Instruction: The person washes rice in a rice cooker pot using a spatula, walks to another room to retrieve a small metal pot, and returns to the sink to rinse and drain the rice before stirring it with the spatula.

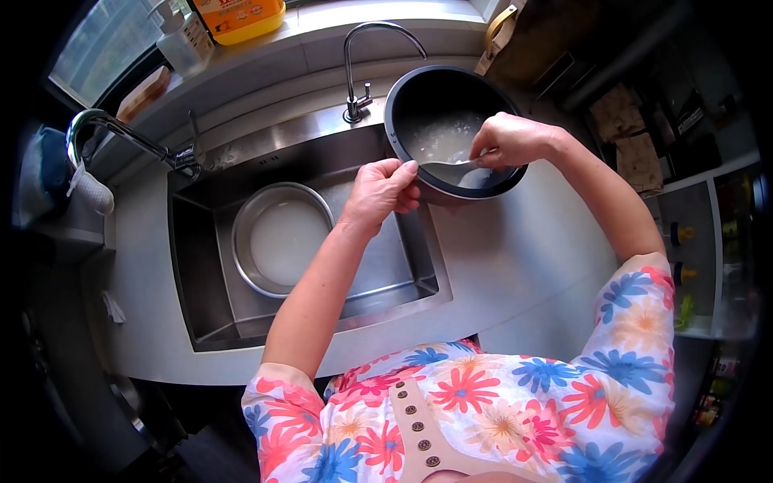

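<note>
Two flowered sleeves (282, 406) frame the near side of the sink (374, 262). Inside its left half, a metal basin (240, 249) holds cloudy liquid. Over the sink's right side, the left hand (378, 193) reaches out, elbow slightly bent, clasping the rim of a dark pot (435, 90) at the sink's far right corner. Pale bits lie in liquid there, so work in the pot seems partway along; what remains, I cannot tell. From the right, the right hand (511, 141) bends down over it, gripping a light utensil (447, 166). Behind the sink stands a slim faucet (352, 105).
</note>
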### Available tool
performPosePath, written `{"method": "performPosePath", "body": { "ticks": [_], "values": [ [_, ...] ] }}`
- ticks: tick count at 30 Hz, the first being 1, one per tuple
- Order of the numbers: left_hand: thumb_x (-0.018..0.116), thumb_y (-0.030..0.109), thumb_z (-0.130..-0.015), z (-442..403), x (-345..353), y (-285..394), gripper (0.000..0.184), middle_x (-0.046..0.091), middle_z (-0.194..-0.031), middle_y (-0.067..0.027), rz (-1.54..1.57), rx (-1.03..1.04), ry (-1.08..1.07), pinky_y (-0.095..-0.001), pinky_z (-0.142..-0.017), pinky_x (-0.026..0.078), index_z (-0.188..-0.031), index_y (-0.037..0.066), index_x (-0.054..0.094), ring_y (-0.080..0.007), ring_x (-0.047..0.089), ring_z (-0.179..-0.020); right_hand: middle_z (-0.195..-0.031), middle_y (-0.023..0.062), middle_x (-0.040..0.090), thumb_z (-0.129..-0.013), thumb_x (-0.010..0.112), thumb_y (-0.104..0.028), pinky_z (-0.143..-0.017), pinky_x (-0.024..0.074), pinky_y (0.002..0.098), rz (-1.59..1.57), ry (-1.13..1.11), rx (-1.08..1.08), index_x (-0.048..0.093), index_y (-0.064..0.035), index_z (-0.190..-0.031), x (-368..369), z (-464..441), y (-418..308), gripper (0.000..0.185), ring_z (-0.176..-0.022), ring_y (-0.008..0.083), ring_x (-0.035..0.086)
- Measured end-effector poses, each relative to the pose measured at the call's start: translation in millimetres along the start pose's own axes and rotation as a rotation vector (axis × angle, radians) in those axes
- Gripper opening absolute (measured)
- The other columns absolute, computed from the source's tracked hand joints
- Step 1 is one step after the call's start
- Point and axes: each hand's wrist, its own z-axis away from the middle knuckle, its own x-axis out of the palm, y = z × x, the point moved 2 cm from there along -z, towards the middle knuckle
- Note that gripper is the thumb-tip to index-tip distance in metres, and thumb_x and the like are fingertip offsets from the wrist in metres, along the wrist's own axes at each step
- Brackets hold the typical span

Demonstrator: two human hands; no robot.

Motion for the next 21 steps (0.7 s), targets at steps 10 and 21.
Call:
{"method": "performPosePath", "body": {
  "ticks": [10,21],
  "values": [
    [0.058,0.031,-0.088,-0.3,0.7,-0.9,0.028,0.06,-0.064,-0.0034,0.002,0.003,0.008,-0.0226,-0.048,0.048,-0.079,0.005,0.06,-0.0117,0.059,-0.054,-0.088,0.0104,0.066,-0.075,0.059,-0.014,-0.077,0.0495,0.0362,0.317,0.288,0.053,0.069,-0.0123,-0.09,12.2,-23.5,29.6,0.018,-0.087,0.0277,0.062],
    [0.058,0.032,-0.087,-1.5,1.9,-1.2,0.028,0.059,-0.064,-0.0034,0.003,0.009,0.014,-0.0227,-0.048,0.048,-0.078,0.005,0.06,-0.0119,0.06,-0.055,-0.09,0.0113,0.066,-0.074,0.055,-0.013,-0.075,0.0495,0.038,0.501,0.51,0.195,0.068,-0.0135,-0.087,-12.0,-28.1,50.6,0.019,-0.087,0.0298,0.062]
  ]
}}
